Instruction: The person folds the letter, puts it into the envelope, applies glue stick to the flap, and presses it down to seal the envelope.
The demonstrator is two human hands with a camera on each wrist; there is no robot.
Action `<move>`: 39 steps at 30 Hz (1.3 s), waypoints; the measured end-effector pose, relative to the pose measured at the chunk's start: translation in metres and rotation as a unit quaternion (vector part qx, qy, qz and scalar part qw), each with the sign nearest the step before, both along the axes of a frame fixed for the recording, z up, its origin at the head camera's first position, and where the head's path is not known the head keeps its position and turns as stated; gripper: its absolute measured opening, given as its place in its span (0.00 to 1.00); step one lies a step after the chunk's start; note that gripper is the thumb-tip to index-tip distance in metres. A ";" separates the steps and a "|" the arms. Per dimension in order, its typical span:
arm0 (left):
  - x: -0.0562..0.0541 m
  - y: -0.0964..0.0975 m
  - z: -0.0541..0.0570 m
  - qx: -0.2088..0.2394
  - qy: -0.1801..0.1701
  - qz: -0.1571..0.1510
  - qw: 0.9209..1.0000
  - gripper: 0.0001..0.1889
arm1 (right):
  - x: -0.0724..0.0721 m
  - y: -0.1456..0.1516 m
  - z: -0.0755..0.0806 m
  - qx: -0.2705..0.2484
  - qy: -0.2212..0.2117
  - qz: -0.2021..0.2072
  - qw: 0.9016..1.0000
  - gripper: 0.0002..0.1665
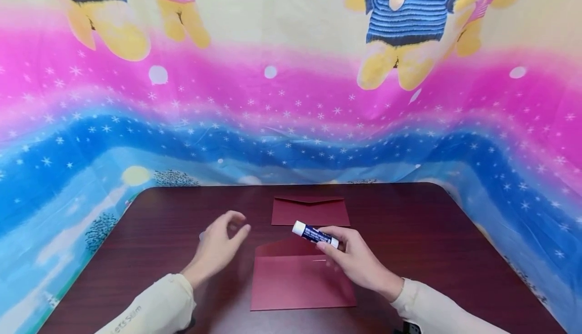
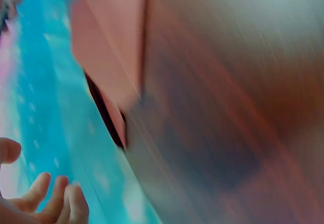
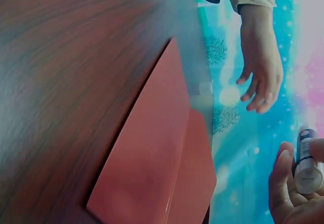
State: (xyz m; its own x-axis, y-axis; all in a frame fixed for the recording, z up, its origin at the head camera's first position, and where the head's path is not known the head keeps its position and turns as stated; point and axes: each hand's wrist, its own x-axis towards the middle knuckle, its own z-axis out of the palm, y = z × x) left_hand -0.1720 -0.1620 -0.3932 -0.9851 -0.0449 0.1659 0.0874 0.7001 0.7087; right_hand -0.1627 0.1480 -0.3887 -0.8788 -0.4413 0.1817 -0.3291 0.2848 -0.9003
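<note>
My right hand (image 1: 356, 258) holds a glue stick (image 1: 312, 233) between thumb and fingers, above the nearer red envelope (image 1: 300, 283). The stick has a dark blue printed label and white ends; its white tip points left. That envelope lies flat with its flap (image 1: 275, 248) opened away from me. To its left, my left hand (image 1: 218, 245) hovers over the table with loosely bent fingers and nothing in them. In the right wrist view, the left hand (image 3: 260, 64) hangs apart from the envelope (image 3: 147, 153).
A second red envelope (image 1: 309, 213) lies farther back, its flap folded down. A small translucent piece (image 3: 205, 88), its kind unclear, stands on the dark wooden table (image 1: 423, 253) near the left hand. A printed curtain (image 1: 273, 137) surrounds the table's back and sides.
</note>
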 end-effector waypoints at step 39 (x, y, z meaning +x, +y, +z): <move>0.037 0.085 0.021 0.390 -0.040 -0.067 0.918 0.15 | 0.012 -0.019 -0.003 -0.133 -0.152 -0.005 0.979 0.29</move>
